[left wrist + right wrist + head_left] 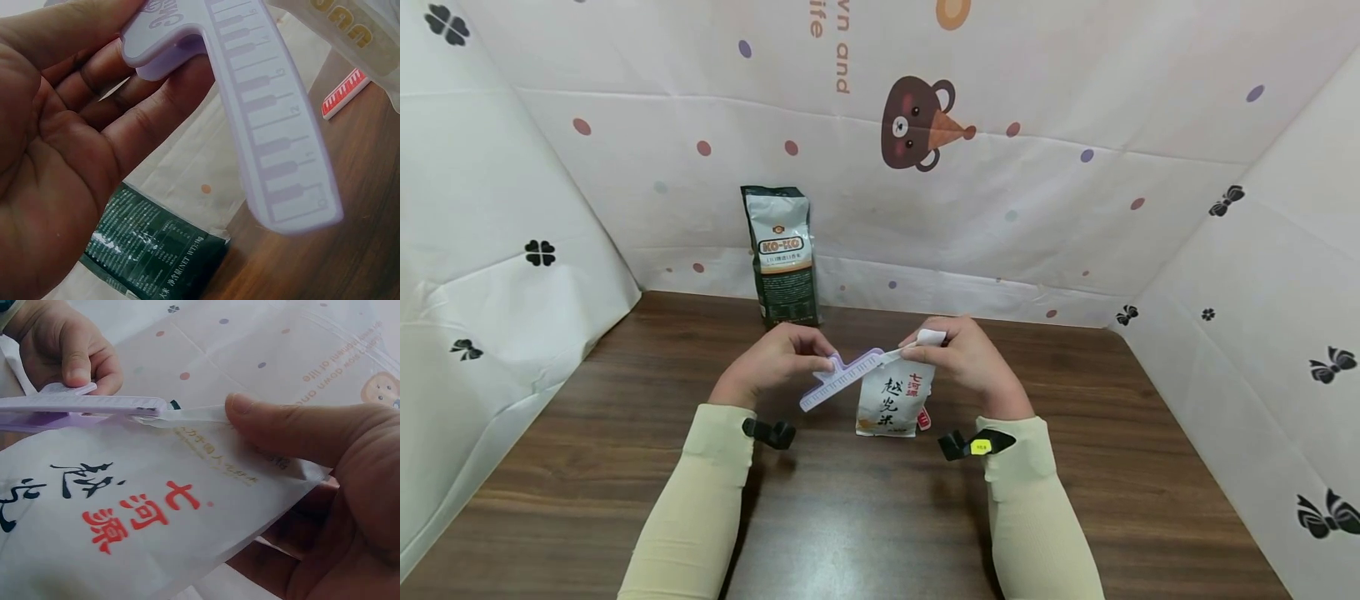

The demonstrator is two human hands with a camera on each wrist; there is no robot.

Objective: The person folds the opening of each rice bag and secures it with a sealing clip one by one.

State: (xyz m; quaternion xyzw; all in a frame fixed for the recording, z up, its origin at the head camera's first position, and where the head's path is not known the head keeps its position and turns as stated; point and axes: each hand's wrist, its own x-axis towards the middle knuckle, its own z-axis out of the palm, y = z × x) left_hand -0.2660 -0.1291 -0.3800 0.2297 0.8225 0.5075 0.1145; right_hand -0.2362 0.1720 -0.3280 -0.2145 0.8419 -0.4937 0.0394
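My left hand (778, 360) pinches the handle of a pale purple bag clip (842, 379) printed with piano keys and a ruler scale. The clip's far end meets the folded top edge of a white rice bag (887, 404) with black and red characters. In the right wrist view, that end of the clip (144, 407) lies along the fold near its left part. My right hand (966, 358) grips the bag's top, thumb (250, 409) on the near face and fingers behind. The bag stands upright, its base at the tabletop.
Behind the white bag, a red clip (923, 418) with white key marks lies partly hidden. A tall dark green and silver bag (781, 254) stands at the back, against the patterned cloth (1000, 208). The brown wooden table (850, 517) spreads beneath both arms.
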